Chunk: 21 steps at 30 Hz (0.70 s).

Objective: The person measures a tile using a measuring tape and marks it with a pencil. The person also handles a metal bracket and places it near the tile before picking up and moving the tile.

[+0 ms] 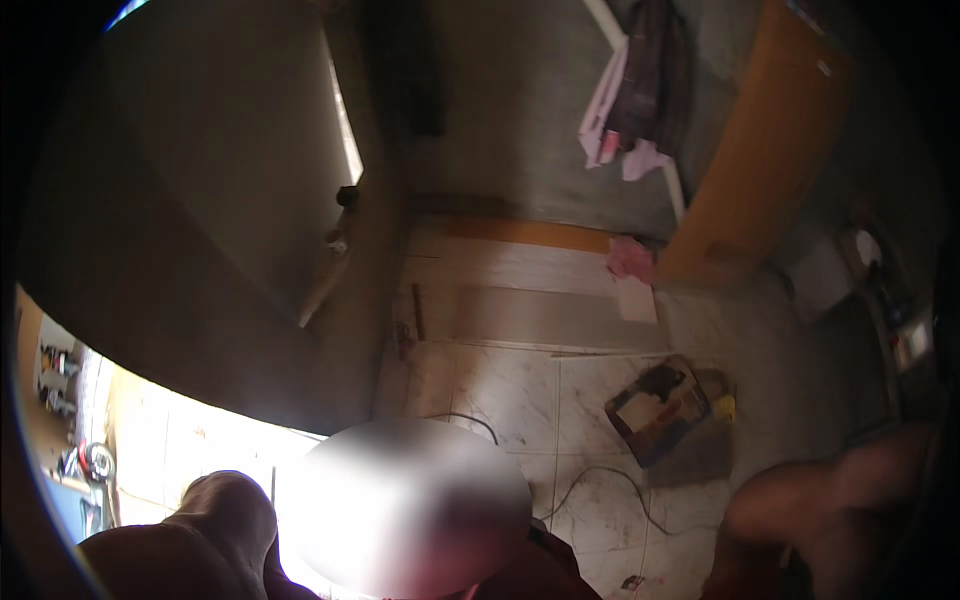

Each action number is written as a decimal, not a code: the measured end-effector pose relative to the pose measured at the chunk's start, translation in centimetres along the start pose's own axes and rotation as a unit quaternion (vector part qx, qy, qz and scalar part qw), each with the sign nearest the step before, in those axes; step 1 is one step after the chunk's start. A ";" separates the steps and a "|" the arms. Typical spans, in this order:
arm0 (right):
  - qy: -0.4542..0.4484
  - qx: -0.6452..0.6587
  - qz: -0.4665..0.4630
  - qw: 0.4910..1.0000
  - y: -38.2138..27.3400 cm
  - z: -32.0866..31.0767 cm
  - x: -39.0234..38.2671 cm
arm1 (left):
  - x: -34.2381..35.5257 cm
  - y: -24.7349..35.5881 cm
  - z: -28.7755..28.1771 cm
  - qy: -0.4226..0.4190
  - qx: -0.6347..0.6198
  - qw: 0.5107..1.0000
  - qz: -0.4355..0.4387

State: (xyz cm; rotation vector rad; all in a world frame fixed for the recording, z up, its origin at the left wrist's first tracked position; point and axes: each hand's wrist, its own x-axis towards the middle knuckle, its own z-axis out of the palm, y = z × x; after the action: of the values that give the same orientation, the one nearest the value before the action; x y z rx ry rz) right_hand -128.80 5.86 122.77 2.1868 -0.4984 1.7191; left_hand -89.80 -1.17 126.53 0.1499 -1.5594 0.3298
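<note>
Bare skin of my left arm (225, 510) rises into the lower left, beside the bright doorway. My right arm (840, 480) is bent at the lower right, near the wall. The fingers of both hands cannot be made out, nor whether they hold anything. A large blurred oval (405, 505) covers the lower middle, hiding what is there, with dark reddish fabric (540, 570) at its lower edge. An open dark case (655, 405) with unclear contents lies on the tiled floor between this oval and my right arm. A dark cable (620, 480) curves across the tiles.
A large dark panel (180, 220) borders the bright opening at left, where a motorbike (95, 462) shows outside. Clothes (645, 70) hang on a white pole beside an orange board (760, 150). A pink cloth (630, 255) lies by a step (520, 310). Cluttered shelving (895, 310) stands at right.
</note>
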 end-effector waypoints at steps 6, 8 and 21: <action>0.001 0.061 0.007 0.998 7.4 4.1 2.9 | -0.6 -4.7 -0.8 0.036 0.150 0.987 -0.043; 0.034 0.100 0.056 0.993 10.2 7.2 3.0 | 1.2 -6.5 -2.3 0.008 0.244 0.968 -0.056; -0.083 0.134 0.704 0.693 21.9 25.4 -31.3 | -14.4 -26.9 -13.3 -0.214 0.546 0.792 -0.168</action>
State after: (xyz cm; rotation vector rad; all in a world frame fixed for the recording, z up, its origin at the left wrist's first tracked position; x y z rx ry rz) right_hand -123.65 -22.60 87.16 2.1359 -2.6412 2.1732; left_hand -68.77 -24.29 115.07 1.4800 -1.5526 0.9339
